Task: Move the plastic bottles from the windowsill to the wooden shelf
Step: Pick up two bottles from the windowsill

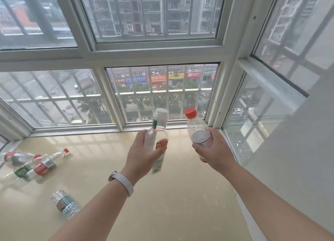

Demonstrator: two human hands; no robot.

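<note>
My left hand (142,155) grips a clear plastic bottle with a white cap (160,130), held upright above the cream windowsill (171,195). My right hand (214,150) holds a clear bottle with a red cap (197,128), also raised off the sill near the right window corner. Several more bottles lie on their sides at the left of the sill: a red-labelled one (45,166), a green-labelled one (21,171), one at the far left (16,156), and a green-labelled one nearer me (66,203). No wooden shelf shows in this view.
White-framed windows (115,99) with outer bars enclose the sill on the far side and both ends. A white wall (298,159) rises at the right. A white watch sits on my left wrist (122,182).
</note>
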